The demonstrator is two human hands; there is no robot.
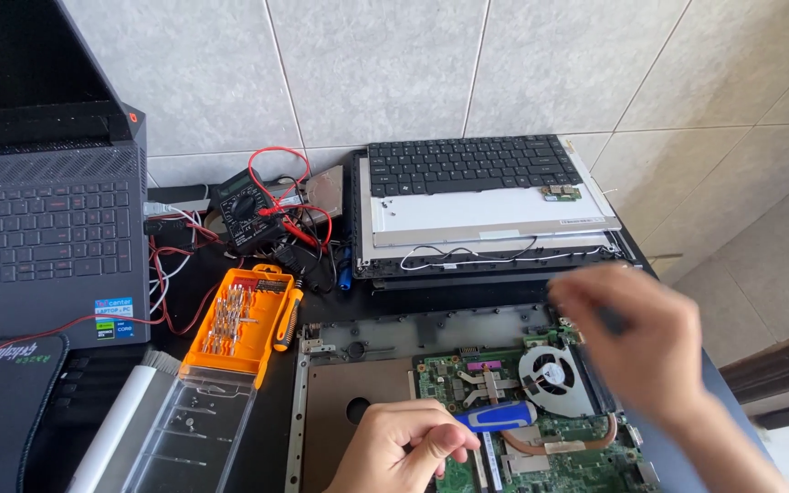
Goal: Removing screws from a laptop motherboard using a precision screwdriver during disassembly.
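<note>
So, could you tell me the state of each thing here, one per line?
Opened laptop base: cover off, green board exposed.
Cooling fan: uncovered, seated in the base.
Blue-handled tool: held in the left hand, lying over the board.
Right hand: blurred, above the fan; grip cannot be told.
Orange bit case: open, clear lid folded out.
Detached keyboard: lying on the screen panel.
Grey laptop: lid open.

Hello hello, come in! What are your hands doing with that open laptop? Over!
Left hand shut on blue-handled tool, over green circuit board. Right hand blurred above fan, grip unclear. Orange screwdriver kit lies off left, nothing blocking.
</note>
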